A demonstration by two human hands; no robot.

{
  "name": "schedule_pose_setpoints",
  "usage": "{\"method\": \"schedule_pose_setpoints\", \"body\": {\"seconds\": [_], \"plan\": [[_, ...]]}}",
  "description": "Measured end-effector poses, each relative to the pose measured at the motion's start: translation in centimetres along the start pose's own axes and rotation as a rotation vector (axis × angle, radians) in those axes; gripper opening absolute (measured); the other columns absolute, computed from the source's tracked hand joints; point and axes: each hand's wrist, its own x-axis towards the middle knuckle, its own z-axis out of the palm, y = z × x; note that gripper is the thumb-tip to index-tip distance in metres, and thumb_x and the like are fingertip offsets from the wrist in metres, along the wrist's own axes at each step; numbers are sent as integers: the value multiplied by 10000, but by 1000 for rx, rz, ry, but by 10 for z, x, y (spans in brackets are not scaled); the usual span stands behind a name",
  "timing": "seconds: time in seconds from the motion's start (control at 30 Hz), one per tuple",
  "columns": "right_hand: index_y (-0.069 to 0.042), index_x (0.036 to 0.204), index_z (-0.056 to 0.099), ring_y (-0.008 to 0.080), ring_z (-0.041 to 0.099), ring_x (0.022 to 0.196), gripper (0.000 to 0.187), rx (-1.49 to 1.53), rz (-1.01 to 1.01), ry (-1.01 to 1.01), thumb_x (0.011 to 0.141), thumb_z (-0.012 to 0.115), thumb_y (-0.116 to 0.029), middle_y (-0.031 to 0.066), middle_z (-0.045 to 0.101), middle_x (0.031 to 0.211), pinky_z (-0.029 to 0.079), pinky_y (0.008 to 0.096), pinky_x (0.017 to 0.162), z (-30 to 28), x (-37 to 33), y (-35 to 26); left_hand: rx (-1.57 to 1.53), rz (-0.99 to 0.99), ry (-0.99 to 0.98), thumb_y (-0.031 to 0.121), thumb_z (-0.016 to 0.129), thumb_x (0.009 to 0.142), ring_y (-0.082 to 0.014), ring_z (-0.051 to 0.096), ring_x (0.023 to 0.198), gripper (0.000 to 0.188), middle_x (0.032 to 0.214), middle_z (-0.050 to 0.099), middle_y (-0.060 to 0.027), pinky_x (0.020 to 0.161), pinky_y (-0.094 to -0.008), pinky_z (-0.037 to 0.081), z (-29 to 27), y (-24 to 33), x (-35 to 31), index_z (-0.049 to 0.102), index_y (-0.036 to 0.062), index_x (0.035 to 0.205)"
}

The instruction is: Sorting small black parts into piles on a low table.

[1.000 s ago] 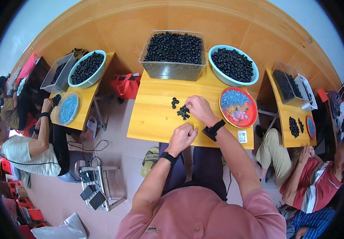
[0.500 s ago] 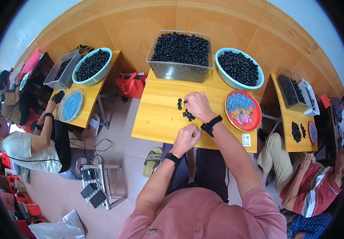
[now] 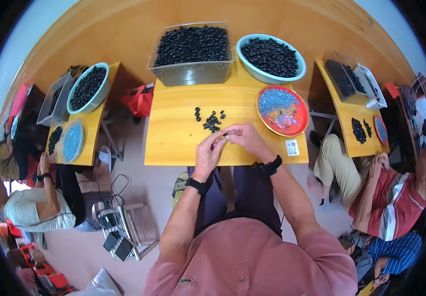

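My left hand (image 3: 208,153) and my right hand (image 3: 245,139) meet over the near part of a small yellow wooden table (image 3: 173,138). Their fingertips pinch one small dark bead-like piece (image 3: 225,135) between them. Just beyond the hands lies a small scatter of black pieces (image 3: 212,121) on the table. A red plate (image 3: 282,109) with a bluish patterned centre sits to the right of my right hand. Both wrists wear black bands.
At the table's far edge stand a clear tub (image 3: 191,49) and a pale green bowl (image 3: 271,58), both full of black pieces. Similar tables with bowls flank it left (image 3: 85,89) and right (image 3: 353,98). Other people sit at both sides.
My right hand has drawn back from the scattered pieces toward me, and my left hand has come up to join it. The view has shifted slightly.
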Motion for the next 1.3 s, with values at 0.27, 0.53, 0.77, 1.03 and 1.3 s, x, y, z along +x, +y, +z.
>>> {"method": "schedule_pose_setpoints", "body": {"seconds": [0.27,0.53,0.77,1.03,1.3], "plan": [[79,1092,678,109,671,832,236,187,-20,-7,886,669,-37,77,723,925,534,258,750,18,-10,8,52,9,-47,-33,717,871,-73,520,638,292,703,598,-13,588,-237,447,-1,-2,-6,709,46,1151],[36,1078,657,109,665,849,192,15,-20,97,891,672,-3,75,715,930,536,265,760,12,-25,-6,89,-52,-85,12,747,887,-53,527,676,171,756,632,28,637,-224,467,0,-1,-6,718,1,1056],[-29,926,731,353,710,833,114,-777,-130,576,841,685,-89,191,721,886,560,426,735,-83,-53,-42,145,-96,-69,40,766,879,-61,583,689,171,779,675,-9,661,-233,504,-3,-3,-7,707,-10,1031],[-43,938,735,385,698,900,135,-1092,45,672,846,638,-23,193,722,939,549,459,805,-169,-58,-27,147,-60,-70,29,767,861,-95,537,615,188,729,643,-51,595,-258,472,-1,2,-4,693,-26,1024],[-68,928,750,392,686,960,125,-1215,72,545,842,660,-71,200,719,1000,536,497,854,-171,-48,-17,121,-48,-64,40,768,863,-98,544,619,191,754,670,-66,597,-264,478,-2,-2,-6,693,-25,1026]]}}
